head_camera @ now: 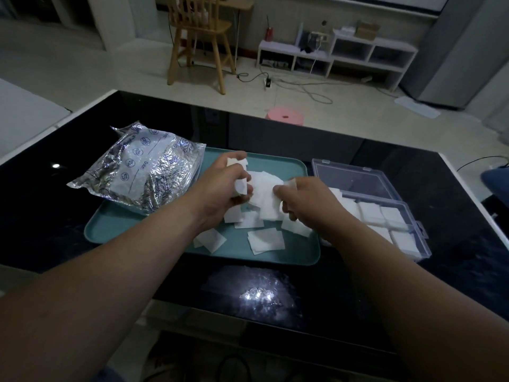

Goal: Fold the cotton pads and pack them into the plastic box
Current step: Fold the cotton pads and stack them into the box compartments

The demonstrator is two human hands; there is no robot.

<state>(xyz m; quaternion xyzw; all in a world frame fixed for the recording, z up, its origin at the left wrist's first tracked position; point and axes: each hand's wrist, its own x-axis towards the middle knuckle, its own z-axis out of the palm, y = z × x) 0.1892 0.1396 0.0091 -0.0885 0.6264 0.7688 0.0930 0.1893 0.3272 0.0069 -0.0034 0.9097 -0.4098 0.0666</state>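
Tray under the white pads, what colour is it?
The tray is teal green; the head view shows it best.

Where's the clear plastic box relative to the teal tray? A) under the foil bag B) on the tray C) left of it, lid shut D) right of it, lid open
D: the clear plastic box sits right of the teal tray, lid open, cotton pads inside.
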